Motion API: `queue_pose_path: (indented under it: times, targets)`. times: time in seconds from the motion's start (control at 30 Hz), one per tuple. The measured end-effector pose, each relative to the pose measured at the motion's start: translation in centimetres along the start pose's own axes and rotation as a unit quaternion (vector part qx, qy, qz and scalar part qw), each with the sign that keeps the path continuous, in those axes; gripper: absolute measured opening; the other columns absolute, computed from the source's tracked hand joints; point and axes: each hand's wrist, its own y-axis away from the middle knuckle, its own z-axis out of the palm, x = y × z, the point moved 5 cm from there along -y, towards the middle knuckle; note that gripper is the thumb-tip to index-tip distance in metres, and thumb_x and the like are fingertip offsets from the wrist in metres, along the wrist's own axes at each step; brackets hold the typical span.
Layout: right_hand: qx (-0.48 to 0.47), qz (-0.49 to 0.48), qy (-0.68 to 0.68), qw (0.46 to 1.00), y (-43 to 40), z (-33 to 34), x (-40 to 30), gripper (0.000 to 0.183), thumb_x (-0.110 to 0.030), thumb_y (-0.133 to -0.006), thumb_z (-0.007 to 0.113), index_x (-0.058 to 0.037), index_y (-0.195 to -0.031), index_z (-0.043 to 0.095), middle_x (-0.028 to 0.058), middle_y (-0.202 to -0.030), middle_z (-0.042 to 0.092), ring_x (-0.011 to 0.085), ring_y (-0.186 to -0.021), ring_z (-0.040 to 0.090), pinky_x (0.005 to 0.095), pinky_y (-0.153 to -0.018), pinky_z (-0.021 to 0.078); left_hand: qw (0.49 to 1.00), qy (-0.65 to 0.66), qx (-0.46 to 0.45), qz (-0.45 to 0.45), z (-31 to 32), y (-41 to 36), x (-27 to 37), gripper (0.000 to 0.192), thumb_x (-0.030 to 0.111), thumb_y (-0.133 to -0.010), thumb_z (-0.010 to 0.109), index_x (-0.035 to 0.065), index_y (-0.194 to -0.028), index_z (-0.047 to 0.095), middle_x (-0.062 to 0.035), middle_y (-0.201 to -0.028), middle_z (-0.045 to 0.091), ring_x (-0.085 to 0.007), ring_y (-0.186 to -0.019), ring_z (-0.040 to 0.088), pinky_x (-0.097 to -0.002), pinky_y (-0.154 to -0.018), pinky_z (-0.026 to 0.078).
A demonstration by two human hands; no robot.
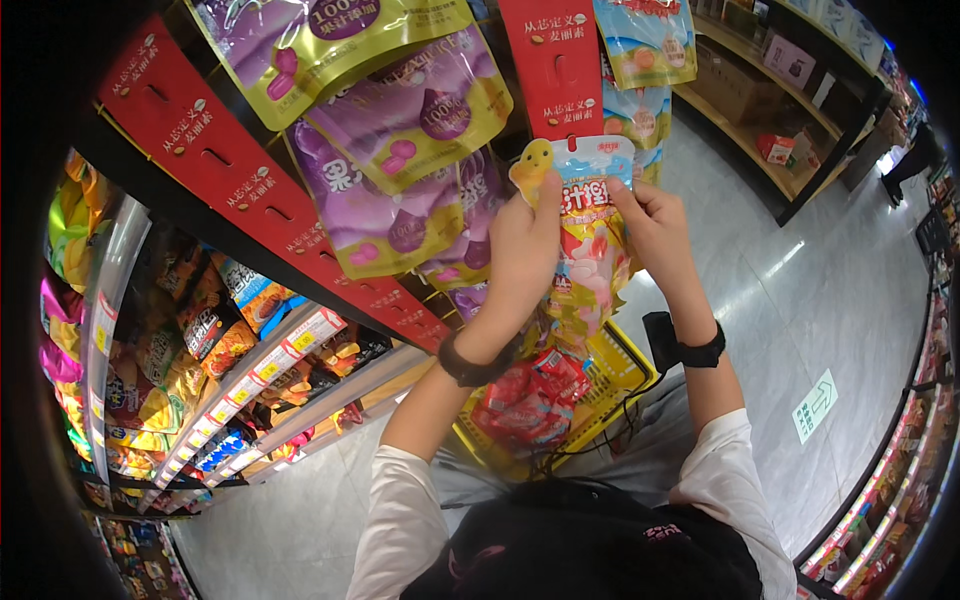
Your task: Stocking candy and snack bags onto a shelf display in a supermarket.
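Observation:
My left hand [529, 240] grips the left edge of a candy pouch [589, 247] with a light blue top and a yellow and pink body. The fingers of my right hand [658, 217] pinch the same pouch near its upper right edge. The pouch hangs upright at a red hanging strip [559, 82]; whether it is hooked there I cannot tell. Purple and gold candy pouches [405, 112] hang to the left of my hands. Below them stands a yellow plastic shopping basket [626, 360], holding several red packets [536, 397].
Snack shelves with price labels [255, 375] run along the left. A wooden shelf unit [757, 120] with boxes stands at the upper right. Grey tiled floor bears a green exit sign [815, 406]. Part of another person [911, 161] shows at the far right.

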Motion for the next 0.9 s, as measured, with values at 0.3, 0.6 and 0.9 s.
queue_pose_path:
  times: [0.3,0.6,0.9]
  targets:
    - [-0.025,0.012,0.020,0.999,1.1,-0.4,2.0,0.038,-0.029,-0.089,0.057,0.0023,-0.069,0.052,-0.0027,-0.056,0.044,0.0031,-0.056,0.037,0.0223,-0.048,0.0315,0.998,-0.047,-0.004,0.052,1.0,6.0,-3.1,0.028,0.024,-0.093,0.049,-0.0020,-0.102,0.053,-0.0080,-0.072,0.057,-0.0110,-0.066,0.050,-0.0293,-0.059,0.042]
    - [-0.145,0.073,0.115,0.980,1.5,-1.4,6.1,0.051,-0.044,-0.088,0.053,0.0048,-0.076,0.061,0.0052,-0.062,0.057,0.0108,-0.057,0.050,0.0249,-0.055,0.0408,0.944,-0.153,-0.279,-0.084,2.2,18.6,-22.5,0.019,0.018,-0.087,0.053,-0.0006,-0.089,0.057,-0.0183,-0.079,0.061,-0.0364,-0.072,0.057,-0.0409,-0.066,0.045]
    - [-0.277,0.130,0.248,0.919,2.8,-0.8,7.1,0.047,-0.044,-0.089,0.051,0.0014,-0.091,0.061,0.0056,-0.077,0.060,0.0127,-0.069,0.053,0.0262,-0.061,0.0417,0.779,-0.217,-0.577,-0.119,7.8,26.6,-29.3,0.033,0.028,-0.080,0.060,0.0026,-0.101,0.057,-0.0193,-0.090,0.061,-0.0354,-0.089,0.058,-0.0426,-0.076,0.046]
